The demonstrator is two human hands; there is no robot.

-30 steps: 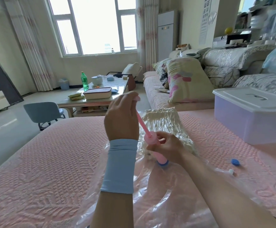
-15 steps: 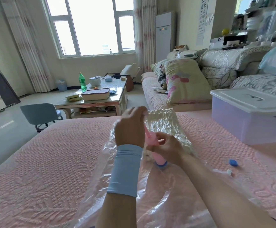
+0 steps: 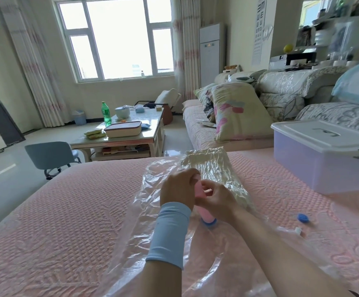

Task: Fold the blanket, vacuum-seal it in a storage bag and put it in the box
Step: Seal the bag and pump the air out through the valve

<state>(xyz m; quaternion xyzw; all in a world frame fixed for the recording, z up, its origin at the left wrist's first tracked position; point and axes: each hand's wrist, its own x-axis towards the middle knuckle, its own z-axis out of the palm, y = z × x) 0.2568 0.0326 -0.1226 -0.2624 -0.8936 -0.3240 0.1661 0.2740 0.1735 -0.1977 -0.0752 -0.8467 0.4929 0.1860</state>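
Both hands are working a pink hand pump standing upright on the blue valve of the clear storage bag, which is lying on the pink bed. The left hand is closing its fingers over the pump's top; the right hand is wrapping its fingers around the barrel. The cream blanket is sitting wrinkled inside the bag's far end. The lidded box is resting on the bed to the right, a blue cap lying near it.

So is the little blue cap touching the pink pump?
Apart. In the head view, the blue cap lies alone on the bedspread, with bare pink cover between it and the pink pump that both hands grip.
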